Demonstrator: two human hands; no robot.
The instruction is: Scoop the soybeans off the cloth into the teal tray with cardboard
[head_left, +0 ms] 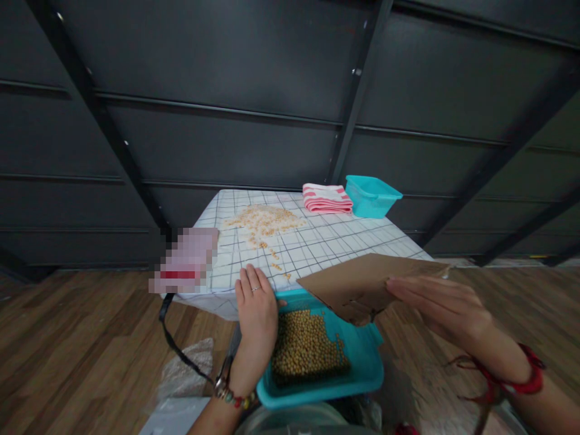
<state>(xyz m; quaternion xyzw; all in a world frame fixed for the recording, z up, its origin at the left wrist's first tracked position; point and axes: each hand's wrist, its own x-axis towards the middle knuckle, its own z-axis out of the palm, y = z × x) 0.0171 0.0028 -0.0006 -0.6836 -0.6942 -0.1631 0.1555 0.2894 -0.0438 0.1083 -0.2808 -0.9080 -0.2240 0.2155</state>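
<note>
My left hand (257, 314) grips the left rim of a teal tray (362, 368) that is half full of yellowish beans (306, 350); the tray is held at the near edge of the table (344, 241). My right hand (435, 305) holds a piece of brown cardboard (362, 281), tilted with its lower corner over the tray. A patch of loose beans (265, 220) lies scattered on the white gridded tablecloth, with a thin trail of them leading toward the tray.
A folded pink-and-white striped cloth (327, 198) and a second teal tub (371, 196) sit at the table's far right. A blurred pinkish object (185, 261) with a black strap hangs off the left edge. Plastic bags (185, 374) lie on the wooden floor.
</note>
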